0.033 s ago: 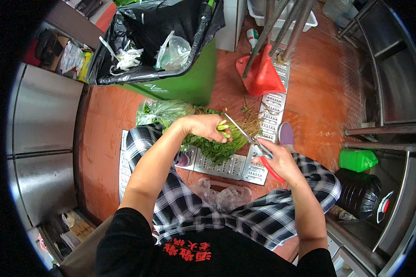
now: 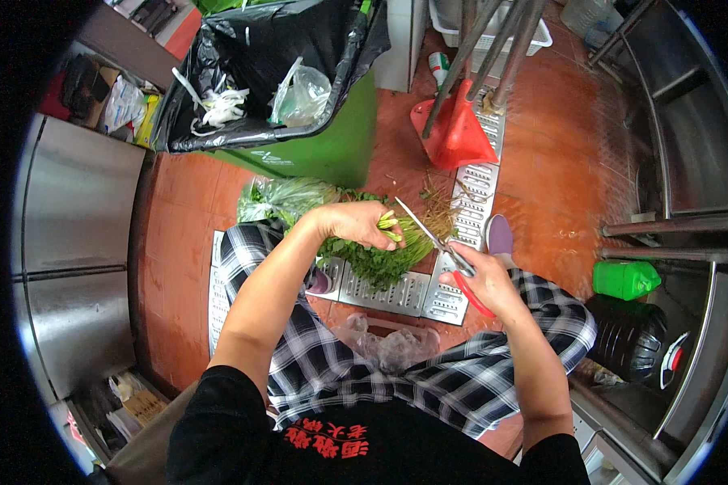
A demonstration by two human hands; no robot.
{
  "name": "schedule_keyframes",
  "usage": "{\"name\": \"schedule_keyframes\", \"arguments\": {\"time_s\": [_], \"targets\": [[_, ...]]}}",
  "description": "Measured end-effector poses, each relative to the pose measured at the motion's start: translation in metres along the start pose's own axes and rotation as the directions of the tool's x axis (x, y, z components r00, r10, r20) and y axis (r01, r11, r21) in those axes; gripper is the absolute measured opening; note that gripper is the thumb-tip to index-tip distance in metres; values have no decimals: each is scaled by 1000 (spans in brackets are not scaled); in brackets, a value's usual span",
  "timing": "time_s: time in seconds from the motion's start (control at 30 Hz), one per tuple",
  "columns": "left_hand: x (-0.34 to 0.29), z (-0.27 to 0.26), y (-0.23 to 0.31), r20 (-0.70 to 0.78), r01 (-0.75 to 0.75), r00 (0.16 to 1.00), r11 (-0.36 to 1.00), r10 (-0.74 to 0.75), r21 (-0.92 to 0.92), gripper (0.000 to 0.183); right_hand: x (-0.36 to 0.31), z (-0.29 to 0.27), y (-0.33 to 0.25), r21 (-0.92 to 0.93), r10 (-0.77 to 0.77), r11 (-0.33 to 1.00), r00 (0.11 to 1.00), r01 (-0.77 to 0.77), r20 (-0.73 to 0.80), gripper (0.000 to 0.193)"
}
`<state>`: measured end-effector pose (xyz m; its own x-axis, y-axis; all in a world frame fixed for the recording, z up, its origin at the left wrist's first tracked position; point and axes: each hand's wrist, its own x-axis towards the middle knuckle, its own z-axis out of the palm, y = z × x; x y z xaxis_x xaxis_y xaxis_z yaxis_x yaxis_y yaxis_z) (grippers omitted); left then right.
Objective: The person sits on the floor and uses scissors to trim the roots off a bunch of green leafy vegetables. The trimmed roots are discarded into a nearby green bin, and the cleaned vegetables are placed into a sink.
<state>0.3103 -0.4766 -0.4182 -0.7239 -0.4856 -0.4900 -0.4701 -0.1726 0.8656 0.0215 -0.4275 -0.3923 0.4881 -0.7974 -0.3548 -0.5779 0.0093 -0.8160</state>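
My left hand is closed around a small bunch of cut green stems, their pale ends pointing right. My right hand grips a pair of scissors with red handles, the blades reaching up and left past the stem ends. Under both hands a heap of leafy greens lies on the floor and drain grate, stems fanning right. Brown stringy roots are at the stems' far end. Beyond my left wrist sits a clear plastic bag of greens.
A green bin lined with a black bag stands ahead. Right of it is a red dustpan beside metal legs. A metal drain grate crosses the floor. Crumpled clear plastic lies between my knees; a green jug stands at right.
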Motion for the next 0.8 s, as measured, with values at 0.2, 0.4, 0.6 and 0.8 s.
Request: {"name": "schedule_keyframes", "arguments": {"time_s": [0.2,0.4,0.6,0.8], "targets": [[11,12,34,-283,9,956,961,72,277,48,22,9,57,113,165,985,919,-133,-357,70],[12,49,222,-559,-102,643,782,524,615,37,28,-17,33,74,102,994,872,-76,-480,56],[146,215,586,377,-545,-150,-394,914,740,62,-20,-30,51,144,159,985,855,-99,-494,58],[151,267,640,326,-483,-245,-406,913,776,55,11,-41,41,220,63,971,784,96,-618,49]]}}
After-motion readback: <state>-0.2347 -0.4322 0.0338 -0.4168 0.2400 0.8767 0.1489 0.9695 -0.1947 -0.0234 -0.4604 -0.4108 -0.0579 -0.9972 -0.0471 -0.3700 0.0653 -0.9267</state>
